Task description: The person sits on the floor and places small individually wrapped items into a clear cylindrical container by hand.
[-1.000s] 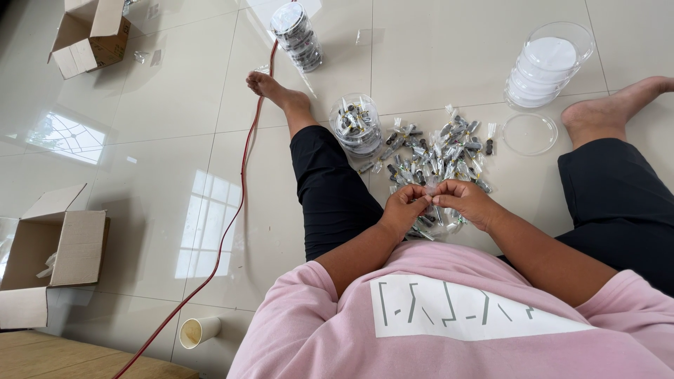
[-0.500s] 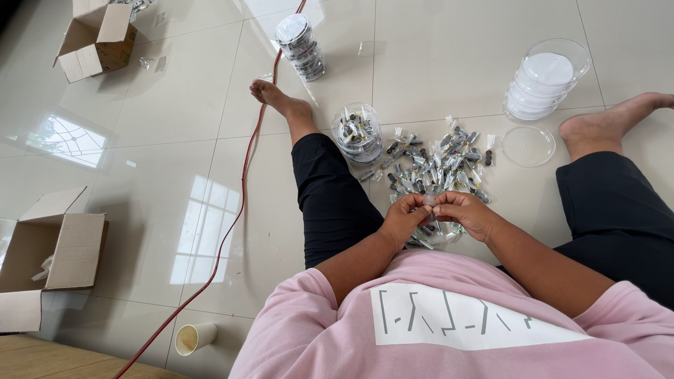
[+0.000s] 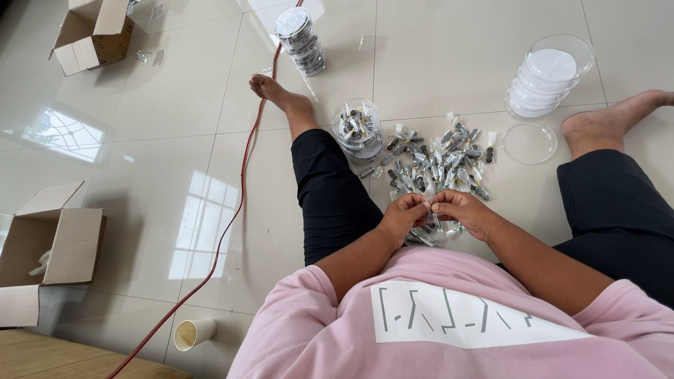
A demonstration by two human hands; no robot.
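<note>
Together, your two hands met just above your lap, between your spread legs, as you sat on the glossy cream tiled floor [image 3: 449, 63]. Your left hand [image 3: 404, 215] and your right hand [image 3: 461, 212] were both closed in a pinch on one small clear plastic sachet [image 3: 430, 208], fingertips almost touching across it; what was inside the sachet was too small to tell. Under your hands lay a shallow clear round dish [image 3: 437, 235] with a few more sachets in it, mostly hidden by your fingers.

Just beyond your hands, a loose heap of small clear sachets with dark grey parts [image 3: 439, 161] was spread on the floor. At its left edge, beside your left knee, stood a short clear round container filled with sachets [image 3: 357, 128]. To the right of the heap lay a flat clear round lid [image 3: 529, 143], near your right foot, and beyond it stood a stack of clear round containers with white lids [image 3: 549, 76]. Farther off, a tall stack of filled clear containers [image 3: 302, 38] stood by a long red cable [image 3: 235, 210] running across the floor. An open brown cardboard box [image 3: 49, 245] sat at your far left, another cardboard box [image 3: 91, 31] lay at the top left, and a pale paper cup on its side [image 3: 194, 333] rested near your left hip.
</note>
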